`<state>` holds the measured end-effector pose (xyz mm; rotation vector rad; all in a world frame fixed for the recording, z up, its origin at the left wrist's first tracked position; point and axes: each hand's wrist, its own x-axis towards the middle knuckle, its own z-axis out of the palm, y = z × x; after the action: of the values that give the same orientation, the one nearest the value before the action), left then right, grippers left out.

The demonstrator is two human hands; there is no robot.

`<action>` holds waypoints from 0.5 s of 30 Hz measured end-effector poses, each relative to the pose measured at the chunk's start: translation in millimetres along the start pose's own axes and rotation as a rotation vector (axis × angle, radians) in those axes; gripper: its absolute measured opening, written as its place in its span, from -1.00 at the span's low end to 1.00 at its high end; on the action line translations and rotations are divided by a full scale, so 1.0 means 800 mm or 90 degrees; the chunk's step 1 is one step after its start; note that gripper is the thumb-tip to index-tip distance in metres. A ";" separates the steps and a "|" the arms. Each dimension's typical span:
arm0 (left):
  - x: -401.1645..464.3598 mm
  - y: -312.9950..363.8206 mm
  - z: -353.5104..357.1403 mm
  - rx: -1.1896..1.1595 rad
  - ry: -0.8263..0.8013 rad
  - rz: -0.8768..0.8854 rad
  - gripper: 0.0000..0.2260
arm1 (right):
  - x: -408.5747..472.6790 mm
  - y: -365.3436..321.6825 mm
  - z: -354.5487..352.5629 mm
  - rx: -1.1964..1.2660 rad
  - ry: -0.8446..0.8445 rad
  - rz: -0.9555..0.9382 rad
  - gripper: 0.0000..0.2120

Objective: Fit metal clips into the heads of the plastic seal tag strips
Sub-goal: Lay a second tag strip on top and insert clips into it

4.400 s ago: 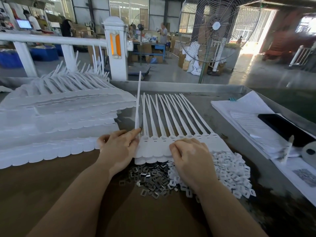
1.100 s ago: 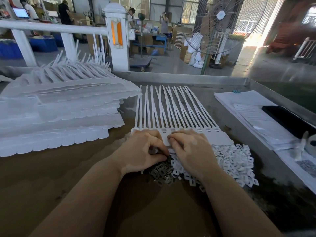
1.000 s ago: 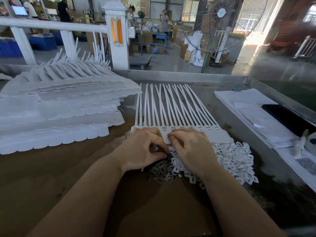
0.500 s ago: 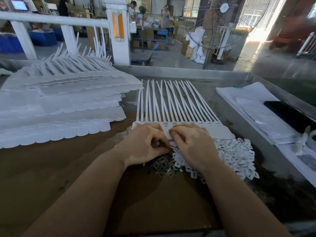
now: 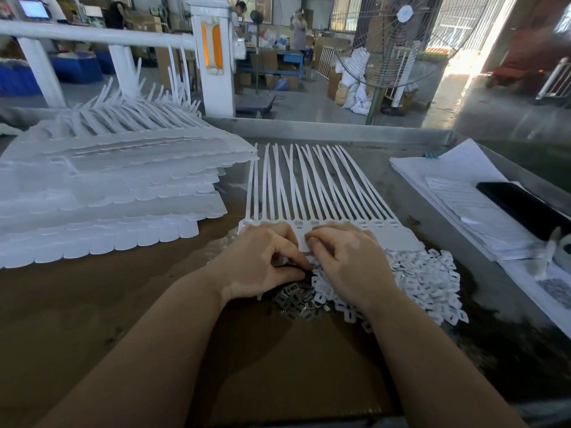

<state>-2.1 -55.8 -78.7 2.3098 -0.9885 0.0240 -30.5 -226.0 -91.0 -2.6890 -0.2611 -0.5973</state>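
A joined sheet of white plastic seal tag strips (image 5: 312, 193) lies flat in the middle of the table, tails pointing away from me. My left hand (image 5: 262, 261) and my right hand (image 5: 352, 267) rest side by side on the strip heads, fingers curled, fingertips meeting at one head. Whether either hand pinches a clip is hidden. A small heap of grey metal clips (image 5: 295, 299) sits just below my hands. A larger heap of white plastic caps (image 5: 429, 279) spreads to the right of it.
A tall stack of strip sheets (image 5: 108, 193) fills the left of the table. Papers (image 5: 463, 193), a black phone (image 5: 522, 208) and a white pen (image 5: 547, 254) lie on the right. A raised metal rim (image 5: 340, 129) bounds the far side. Brown cardboard (image 5: 278, 366) covers the near table.
Both hands have come together over the middle strip heads and stay there, with only small finger movement. The raised left-most strip tail now lies flat. The camera has tilted slightly.
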 end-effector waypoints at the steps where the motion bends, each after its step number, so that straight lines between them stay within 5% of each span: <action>1: 0.000 0.000 0.000 -0.005 -0.001 -0.005 -0.91 | 0.000 0.000 0.000 0.001 0.001 0.000 -0.78; 15: 0.002 0.005 0.002 -0.015 0.002 -0.025 -0.82 | -0.001 -0.001 -0.001 0.005 0.002 -0.002 -0.79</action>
<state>-4.0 -59.5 -77.5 2.3067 -0.9371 0.0011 -31.5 -225.5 -90.3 -2.6809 -0.2665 -0.5997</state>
